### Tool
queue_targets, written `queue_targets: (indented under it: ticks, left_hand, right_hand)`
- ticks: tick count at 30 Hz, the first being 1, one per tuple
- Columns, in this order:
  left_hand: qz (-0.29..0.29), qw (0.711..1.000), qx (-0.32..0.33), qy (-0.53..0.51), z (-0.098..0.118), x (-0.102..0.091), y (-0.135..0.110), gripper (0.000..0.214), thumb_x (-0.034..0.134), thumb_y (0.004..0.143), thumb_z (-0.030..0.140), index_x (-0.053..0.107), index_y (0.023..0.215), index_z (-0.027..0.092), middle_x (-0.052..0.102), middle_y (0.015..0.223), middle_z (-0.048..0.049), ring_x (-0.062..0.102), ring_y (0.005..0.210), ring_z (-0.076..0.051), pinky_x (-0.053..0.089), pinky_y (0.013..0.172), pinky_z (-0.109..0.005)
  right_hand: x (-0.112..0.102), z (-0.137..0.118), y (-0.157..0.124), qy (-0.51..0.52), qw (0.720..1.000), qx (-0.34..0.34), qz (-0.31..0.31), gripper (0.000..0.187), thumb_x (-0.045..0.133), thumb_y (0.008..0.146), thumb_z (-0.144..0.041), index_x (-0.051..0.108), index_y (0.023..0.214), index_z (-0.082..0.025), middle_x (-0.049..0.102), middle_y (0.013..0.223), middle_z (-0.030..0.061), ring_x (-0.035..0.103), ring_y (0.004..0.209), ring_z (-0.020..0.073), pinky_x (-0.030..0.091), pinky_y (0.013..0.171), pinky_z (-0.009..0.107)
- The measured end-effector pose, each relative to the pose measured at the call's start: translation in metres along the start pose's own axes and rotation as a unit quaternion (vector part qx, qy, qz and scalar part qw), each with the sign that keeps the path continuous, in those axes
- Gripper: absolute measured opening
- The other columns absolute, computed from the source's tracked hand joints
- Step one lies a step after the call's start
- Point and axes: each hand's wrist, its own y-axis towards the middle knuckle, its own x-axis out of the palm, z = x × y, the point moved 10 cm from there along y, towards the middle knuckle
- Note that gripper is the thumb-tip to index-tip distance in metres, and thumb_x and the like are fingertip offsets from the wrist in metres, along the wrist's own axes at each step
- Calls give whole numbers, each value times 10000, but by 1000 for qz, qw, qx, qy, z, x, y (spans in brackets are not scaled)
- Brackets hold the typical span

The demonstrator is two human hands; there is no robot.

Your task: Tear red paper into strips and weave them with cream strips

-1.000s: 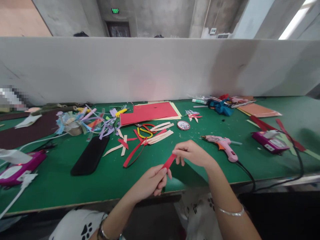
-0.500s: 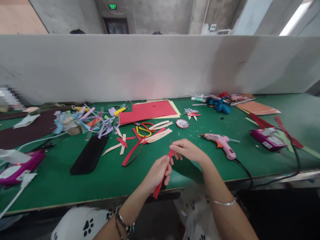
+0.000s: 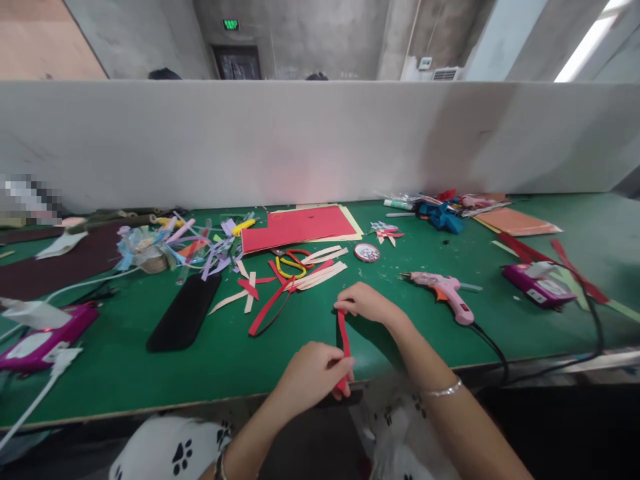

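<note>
A red paper strip (image 3: pixel 344 333) runs lengthwise between my hands, over the front edge of the green table (image 3: pixel 240 373). My left hand (image 3: pixel 317 375) pinches its near end between thumb and fingers. At the far end, my right hand (image 3: pixel 367 303) grips the strip with its fingertips. Cream strips (image 3: pixel 320 275) and a looped red strip (image 3: pixel 267 308) lie beyond my left hand, beside scissors (image 3: pixel 291 268) with yellow and red handles. A round tin of small beads (image 3: pixel 367 252) sits past my right hand.
A pink glue gun (image 3: pixel 443 290) lies to the right, its cord trailing off the edge. Purple power strips (image 3: pixel 537 285) stand on both sides. Red paper sheets (image 3: pixel 305 227), a black phone-like slab (image 3: pixel 185 312) and purple paper curls (image 3: pixel 219 257) lie farther back, before a grey partition (image 3: pixel 300 140).
My left hand has slid down toward the table edge along the red strip, which now stretches longer between both hands. My right hand stays at the far end, slightly lower.
</note>
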Motion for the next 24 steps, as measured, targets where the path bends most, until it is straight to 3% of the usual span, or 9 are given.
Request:
queue_targets:
  ticks: [2, 5, 9, 12, 15, 18, 21, 24]
  left_hand:
    - [15, 996, 20, 89, 8, -4, -2, 377, 345, 815, 355, 568, 582, 160, 612, 548, -3, 556, 518, -120, 365, 545, -198]
    - [85, 969, 72, 222, 21, -27, -4, 357, 356, 829, 354, 591, 625, 180, 618, 625, -12, 560, 621, -147, 351, 560, -217]
    - [191, 943, 101, 254, 17, -79, -8, 206, 403, 821, 303, 578, 857, 200, 608, 835, -14, 558, 768, -150, 409, 671, -228]
    - [266, 900, 87, 335, 8, -116, -14, 287, 490, 772, 272, 501, 1040, 169, 560, 987, -66, 518, 937, -207, 423, 779, -305]
    - [266, 858, 79, 431, 2, -127, -11, 419, 561, 719, 227, 454, 1120, 167, 501, 1122, -102, 462, 1056, -248, 393, 860, -357]
    - [244, 854, 32, 458, -12, -130, -4, 444, 541, 746, 231, 414, 1166, 164, 508, 1142, -116, 486, 1057, -241, 405, 851, -341]
    - [232, 863, -38, 446, -26, -134, 1, 442, 494, 784, 206, 371, 1205, 161, 549, 1114, -106, 526, 1028, -222, 429, 801, -301]
    - [253, 853, -100, 446, -33, -145, -2, 426, 427, 817, 168, 342, 1234, 175, 589, 1053, -84, 576, 943, -205, 448, 714, -274]
  right_hand:
    - [3, -4, 4, -31, 999, -18, -22, 276, 471, 796, -209, 551, 542, -136, 423, 422, -44, 398, 448, 66, 264, 484, 175]
    - [6, -8, 8, -82, 994, -45, -48, 262, 481, 801, -226, 567, 569, -139, 459, 464, -30, 389, 468, 72, 243, 484, 184]
    - [6, -11, 13, -126, 989, -65, -49, 193, 509, 789, -251, 604, 648, -160, 524, 543, -6, 403, 508, 90, 219, 484, 196]
    - [7, -15, 19, -111, 990, -73, -40, 167, 512, 789, -241, 619, 686, -164, 537, 561, 0, 421, 522, 95, 230, 494, 197]
    - [8, -19, 26, -94, 993, -69, -36, 106, 539, 768, -213, 625, 744, -156, 548, 589, -1, 435, 539, 94, 262, 509, 191]
    - [4, -20, 29, -78, 995, -61, -23, 143, 553, 752, -203, 605, 872, -146, 553, 626, -4, 447, 554, 94, 302, 526, 187]
    - [-21, -12, 20, -10, 998, -35, 55, 220, 505, 775, -210, 553, 976, -134, 544, 652, -9, 450, 560, 95, 337, 545, 196]
    - [-48, 0, -6, 40, 988, 14, 147, 184, 436, 802, -219, 555, 922, -147, 543, 659, -8, 459, 562, 100, 360, 555, 211]
